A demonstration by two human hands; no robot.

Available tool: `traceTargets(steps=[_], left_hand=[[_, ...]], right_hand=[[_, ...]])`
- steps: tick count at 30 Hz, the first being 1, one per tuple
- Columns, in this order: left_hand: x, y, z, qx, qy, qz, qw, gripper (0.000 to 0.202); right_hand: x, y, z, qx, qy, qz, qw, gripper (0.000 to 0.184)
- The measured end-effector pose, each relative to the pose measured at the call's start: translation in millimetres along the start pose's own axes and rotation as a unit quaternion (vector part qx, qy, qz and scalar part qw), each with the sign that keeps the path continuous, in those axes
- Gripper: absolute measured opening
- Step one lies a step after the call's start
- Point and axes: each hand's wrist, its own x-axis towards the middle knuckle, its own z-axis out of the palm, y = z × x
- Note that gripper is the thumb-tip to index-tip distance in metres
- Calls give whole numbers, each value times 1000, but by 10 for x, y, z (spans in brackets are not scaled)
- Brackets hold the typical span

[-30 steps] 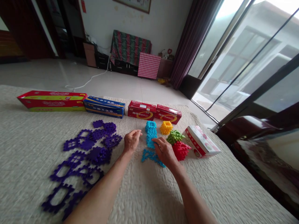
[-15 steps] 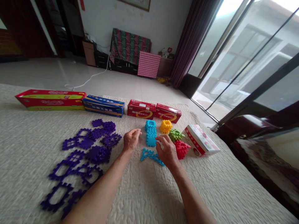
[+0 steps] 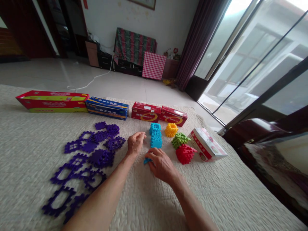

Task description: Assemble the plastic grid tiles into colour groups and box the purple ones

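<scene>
Sky-blue flat plastic piece (image 3: pixel 146 160): on the quilted cream cover (image 3: pixel 235 195), mostly hidden beneath the right hand (image 3: pixel 158 162); fingers bent down over it, grip or mere contact cannot be told. Left hand (image 3: pixel 136 143): fingers curled closed, left of a row of sky-blue toothed plastic blocks (image 3: pixel 156 141). Right of these: yellow toothed block (image 3: pixel 171 130), green toothed block (image 3: pixel 180 141), red toothed block (image 3: pixel 185 154); beyond, a white-and-red cardboard box (image 3: pixel 209 144). Far left: purple toothed plastic plates (image 3: pixel 98 157), scattered, some overlapping. Rear row: long red-and-lime box (image 3: pixel 56 102), blue box (image 3: pixel 107 108), two dark-red boxes (image 3: pixel 145 112).
</scene>
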Motion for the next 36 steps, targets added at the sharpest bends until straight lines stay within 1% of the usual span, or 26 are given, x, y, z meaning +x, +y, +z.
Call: traceTargets(steps=[2,6,9,11,12,13,15,17,19,24,27,29,31,36], left_hand=[[11,-16,-2,2,-1,2,1000,31],[37,-48,-5,3,-4,4,1000,31],[43,-61,-6,-1,-3,3,1000,32],[40,-63,-8,1,-3,5,1000,33],[38,-63,-9,3,-3,7,1000,33],[37,-61,-9,4,-4,8,1000,33],[35,-57,-11,7,-3,8,1000,34],[36,-52,-12,9,-3,6,1000,34],[37,-50,-12,10,-4,5,1000,33],[36,-57,-7,12,-2,7,1000,33],[35,-57,-5,18,1,8,1000,32],[33,-50,-4,20,3,7,1000,32],[28,-42,-4,19,3,5,1000,32],[25,-45,-4,18,2,-1,1000,32]], right_hand=[[7,8,30,0,13,1,1000,24],[14,65,107,15,59,13,998,34],[25,98,153,60,140,54,987,40],[37,90,168,120,194,81,970,43],[43,77,174,155,206,91,962,42],[49,59,180,190,206,100,955,40],[60,20,196,247,183,120,944,31],[64,-12,212,267,159,134,941,25],[59,-31,218,245,151,133,949,25],[25,-36,135,105,143,103,979,22],[11,-19,61,55,115,112,986,18],[7,-1,30,57,87,122,987,16],[4,18,17,75,72,127,986,18],[-13,55,-2,89,62,97,989,20]])
